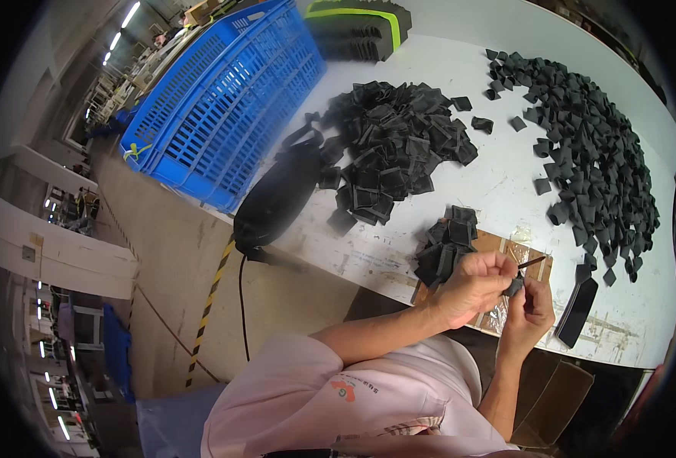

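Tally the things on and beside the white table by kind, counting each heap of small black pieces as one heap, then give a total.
Heaps of black pieces: 3
Blue crate: 1
Black phone: 1
Cardboard sheet: 1
Total: 6

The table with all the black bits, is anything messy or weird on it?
A few things stand out. Stray black pieces lie loose between the two big heaps. The white table is scuffed and stained along its near edge. A dark flat phone-like slab sits close to that edge, by the right hand.
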### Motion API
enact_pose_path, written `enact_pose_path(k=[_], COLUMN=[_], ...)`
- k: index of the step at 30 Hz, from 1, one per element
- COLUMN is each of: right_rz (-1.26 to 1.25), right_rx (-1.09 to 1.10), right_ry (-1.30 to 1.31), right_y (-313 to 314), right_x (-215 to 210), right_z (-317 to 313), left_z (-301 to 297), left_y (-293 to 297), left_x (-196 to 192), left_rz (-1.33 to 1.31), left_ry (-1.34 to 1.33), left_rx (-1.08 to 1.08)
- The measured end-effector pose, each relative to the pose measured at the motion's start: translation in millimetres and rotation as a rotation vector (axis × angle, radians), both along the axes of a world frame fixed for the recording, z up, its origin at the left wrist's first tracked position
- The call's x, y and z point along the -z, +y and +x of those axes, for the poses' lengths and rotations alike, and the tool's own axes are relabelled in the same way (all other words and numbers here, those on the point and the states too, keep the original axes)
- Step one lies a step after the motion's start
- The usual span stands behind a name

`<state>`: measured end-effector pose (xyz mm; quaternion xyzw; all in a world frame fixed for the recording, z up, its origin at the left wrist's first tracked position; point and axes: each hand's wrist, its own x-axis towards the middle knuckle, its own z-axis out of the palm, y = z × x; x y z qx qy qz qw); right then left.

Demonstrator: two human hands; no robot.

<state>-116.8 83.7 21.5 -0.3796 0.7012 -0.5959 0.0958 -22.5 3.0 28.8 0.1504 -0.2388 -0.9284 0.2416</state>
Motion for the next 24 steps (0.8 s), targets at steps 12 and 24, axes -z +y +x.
enact_pose_path(k=[12, 24], right_rz=[-0.042, 0.033], right_rx=[-0.494, -0.578], right_ry=[-1.025, -0.711], right_y=[-10.9, -29.7], right_x=[-37.5, -24.7], right_z=[-16.1, -38.9], left_z=[1.4, -6.0], left_y=[-25.9, -33.4], left_x=[-7.4, -15.2], left_rz=[0.008, -0.054], left_ry=[0.086, -0.066], left_rx=[-0.035, -0.029])
